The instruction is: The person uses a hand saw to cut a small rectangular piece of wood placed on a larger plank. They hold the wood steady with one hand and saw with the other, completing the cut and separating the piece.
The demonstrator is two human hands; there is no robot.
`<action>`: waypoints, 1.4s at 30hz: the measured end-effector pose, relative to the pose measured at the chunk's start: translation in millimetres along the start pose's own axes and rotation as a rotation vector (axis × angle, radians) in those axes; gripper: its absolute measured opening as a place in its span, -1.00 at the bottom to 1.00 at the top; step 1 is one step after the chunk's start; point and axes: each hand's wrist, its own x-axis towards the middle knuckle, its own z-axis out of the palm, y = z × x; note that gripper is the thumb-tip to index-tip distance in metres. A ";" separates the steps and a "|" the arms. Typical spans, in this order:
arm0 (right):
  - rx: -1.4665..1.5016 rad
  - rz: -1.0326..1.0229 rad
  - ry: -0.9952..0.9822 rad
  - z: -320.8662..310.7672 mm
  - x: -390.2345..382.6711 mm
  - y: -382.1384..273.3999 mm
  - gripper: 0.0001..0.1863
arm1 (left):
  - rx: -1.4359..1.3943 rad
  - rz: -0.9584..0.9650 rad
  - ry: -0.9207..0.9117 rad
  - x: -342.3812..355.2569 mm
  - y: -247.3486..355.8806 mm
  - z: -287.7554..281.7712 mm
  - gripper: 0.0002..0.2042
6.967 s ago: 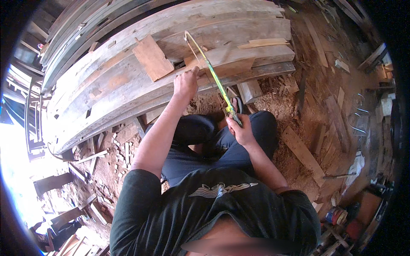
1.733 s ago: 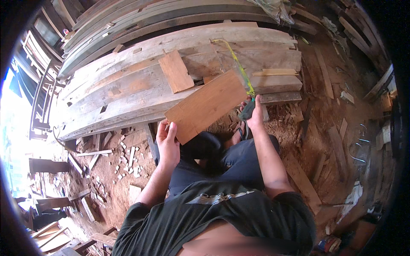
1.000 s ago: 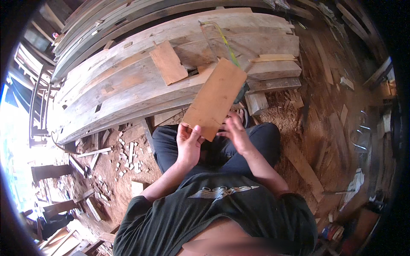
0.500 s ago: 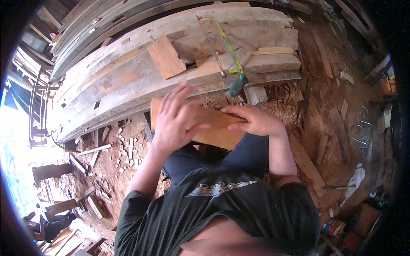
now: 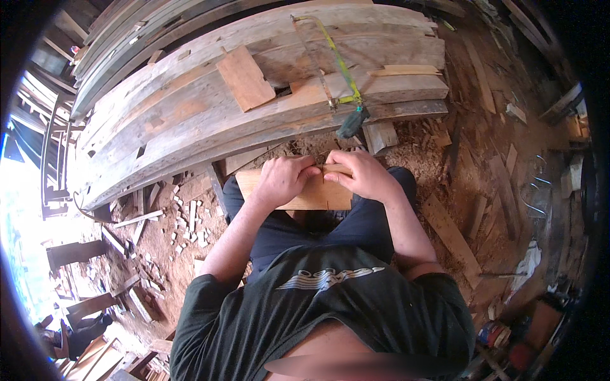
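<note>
A flat light-brown wooden board (image 5: 298, 202) lies across my lap, with short dark lines on its right part. My left hand (image 5: 287, 180) is closed over the board's far edge, thumb pointing right. Close beside it, my right hand (image 5: 361, 175) is closed around a slim, light wooden piece (image 5: 338, 169), whose left end reaches toward my left thumb. What kind of piece it is cannot be made out. The fingertips of both hands are hidden behind the board and the knuckles.
Ahead lies a stack of thick planks (image 5: 184, 117). On it rest a green-framed saw (image 5: 343, 70) with a dark handle, a rectangular wooden board (image 5: 246, 79) and a thin offcut (image 5: 406, 70). Small wood blocks (image 5: 190, 219) litter the floor at left, loose boards (image 5: 452, 238) at right.
My left hand has come down from its raised, spread position and closed at the board's far edge. The board has tilted and shifted, and the slim wooden piece now shows in my right hand.
</note>
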 end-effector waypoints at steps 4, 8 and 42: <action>-0.042 -0.028 0.053 9.8 -3.9 3.4 -0.64 | 0.012 -0.019 -0.035 0.4 -0.7 -6.4 -0.72; -0.044 0.014 0.029 20.0 -4.7 12.1 -0.65 | -0.011 -0.027 -0.049 -0.1 -7.8 1.2 -0.71; -0.137 -0.006 0.697 24.5 1.4 2.2 -0.34 | -0.243 -0.329 0.443 -8.7 0.5 -10.1 -0.71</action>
